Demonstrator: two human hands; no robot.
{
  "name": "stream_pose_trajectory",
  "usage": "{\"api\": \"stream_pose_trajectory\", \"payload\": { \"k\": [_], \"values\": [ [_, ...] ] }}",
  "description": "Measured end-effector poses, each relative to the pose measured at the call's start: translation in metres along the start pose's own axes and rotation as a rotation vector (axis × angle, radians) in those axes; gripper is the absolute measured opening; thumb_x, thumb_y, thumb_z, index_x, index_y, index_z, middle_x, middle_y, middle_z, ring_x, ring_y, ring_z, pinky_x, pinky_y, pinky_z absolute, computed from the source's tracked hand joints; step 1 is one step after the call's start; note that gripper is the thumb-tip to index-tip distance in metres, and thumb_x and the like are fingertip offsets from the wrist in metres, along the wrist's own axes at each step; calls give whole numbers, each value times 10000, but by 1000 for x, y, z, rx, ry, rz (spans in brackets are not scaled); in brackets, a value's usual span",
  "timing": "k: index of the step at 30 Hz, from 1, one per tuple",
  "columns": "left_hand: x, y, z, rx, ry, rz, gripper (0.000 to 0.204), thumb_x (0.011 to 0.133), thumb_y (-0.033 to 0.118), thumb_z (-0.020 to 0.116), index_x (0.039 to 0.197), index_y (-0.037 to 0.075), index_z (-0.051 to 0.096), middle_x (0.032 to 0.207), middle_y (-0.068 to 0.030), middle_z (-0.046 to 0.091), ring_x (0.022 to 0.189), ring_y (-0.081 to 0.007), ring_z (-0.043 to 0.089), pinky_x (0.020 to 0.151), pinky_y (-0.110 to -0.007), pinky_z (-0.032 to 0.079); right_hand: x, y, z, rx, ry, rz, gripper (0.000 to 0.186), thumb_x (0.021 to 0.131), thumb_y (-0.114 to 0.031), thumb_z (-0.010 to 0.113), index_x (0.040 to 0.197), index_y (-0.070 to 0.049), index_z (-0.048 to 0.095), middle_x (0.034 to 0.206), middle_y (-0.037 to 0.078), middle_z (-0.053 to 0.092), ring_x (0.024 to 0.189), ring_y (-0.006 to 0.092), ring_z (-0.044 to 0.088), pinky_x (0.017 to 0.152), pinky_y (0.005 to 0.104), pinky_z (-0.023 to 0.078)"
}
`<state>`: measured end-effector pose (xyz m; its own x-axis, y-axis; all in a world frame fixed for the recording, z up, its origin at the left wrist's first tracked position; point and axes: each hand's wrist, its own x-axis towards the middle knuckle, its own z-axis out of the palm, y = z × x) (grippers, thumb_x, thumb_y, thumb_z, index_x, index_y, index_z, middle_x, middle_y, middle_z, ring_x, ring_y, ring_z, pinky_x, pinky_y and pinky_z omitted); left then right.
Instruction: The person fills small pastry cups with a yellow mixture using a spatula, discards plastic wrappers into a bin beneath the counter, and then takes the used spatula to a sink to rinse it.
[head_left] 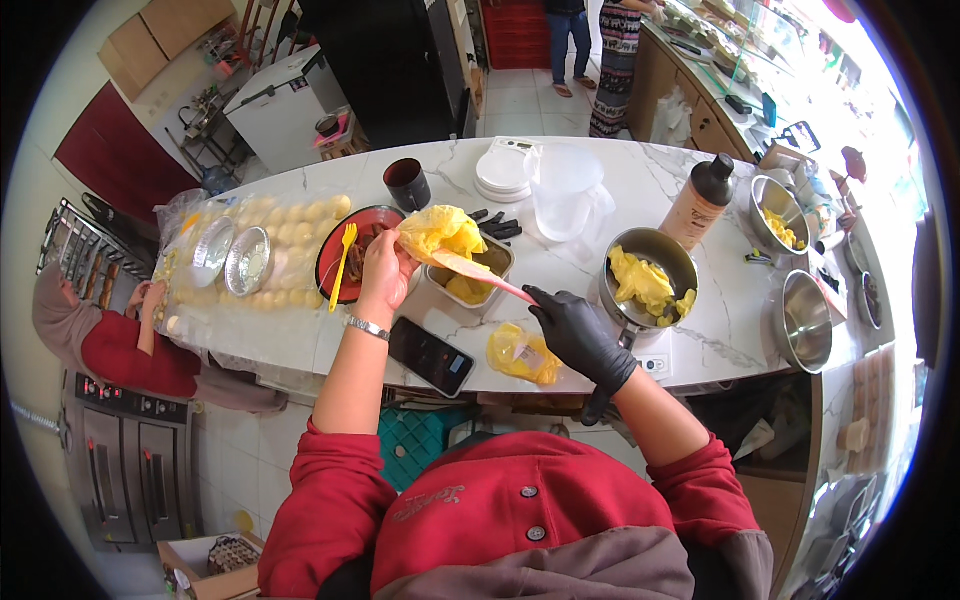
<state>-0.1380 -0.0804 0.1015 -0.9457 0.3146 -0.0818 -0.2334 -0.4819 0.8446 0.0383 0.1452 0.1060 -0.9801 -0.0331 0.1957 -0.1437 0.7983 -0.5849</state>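
My bare left hand [385, 272] holds up a clear bag filled with yellow cream [440, 232] over a small rectangular foil tin [478, 278]. My right hand [572, 330], in a black glove, grips the handle end of a pink spatula [482, 273] whose blade reaches into the bag. A second bag of yellow cream [520, 353] lies on the marble counter [640, 180] just below the right hand. A black phone [431, 356] rests near the counter's front edge by my left wrist.
A steel pot of yellow cream [648, 278] stands right of my hands, further steel bowls [806, 318] beyond. A red plate with a yellow fork [345, 262], a tray of dough balls [270, 255], a dark cup [407, 184], white plates [503, 170], a clear jug [568, 195], a brown bottle [700, 203]. A person in red [130, 345] is at left.
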Motion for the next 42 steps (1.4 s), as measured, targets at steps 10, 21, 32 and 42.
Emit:
{"api": "stream_pose_trajectory", "payload": {
  "k": [10,21,32,42],
  "values": [
    [-9,-5,5,313,-56,50,179,933,199,390,1007,41,429,972,-78,506,887,-166,553,767,-321,504,-6,-2,2,244,36,93,261,844,-132,490,1065,-5,545,725,255,565,667,401,551,586,432,453],
    [-21,-3,19,299,-6,40,168,942,196,368,1020,54,414,1018,-69,504,978,-176,540,766,-351,514,-16,-4,-16,130,-47,45,286,840,-183,489,1055,-8,562,729,246,569,681,397,559,603,449,448],
    [-32,0,28,517,-292,-129,192,926,155,394,1044,20,464,1045,-48,506,976,-130,514,814,-317,482,-12,2,-1,356,-21,129,296,845,-174,507,1072,8,562,731,281,552,661,405,557,585,398,445],
    [-35,-6,34,592,-343,-31,257,900,140,443,1132,33,466,1166,-27,458,1047,-114,464,849,-300,436,6,-2,-11,814,-387,531,365,863,-249,511,1127,1,543,632,21,475,494,77,440,441,231,388]
  ]
}}
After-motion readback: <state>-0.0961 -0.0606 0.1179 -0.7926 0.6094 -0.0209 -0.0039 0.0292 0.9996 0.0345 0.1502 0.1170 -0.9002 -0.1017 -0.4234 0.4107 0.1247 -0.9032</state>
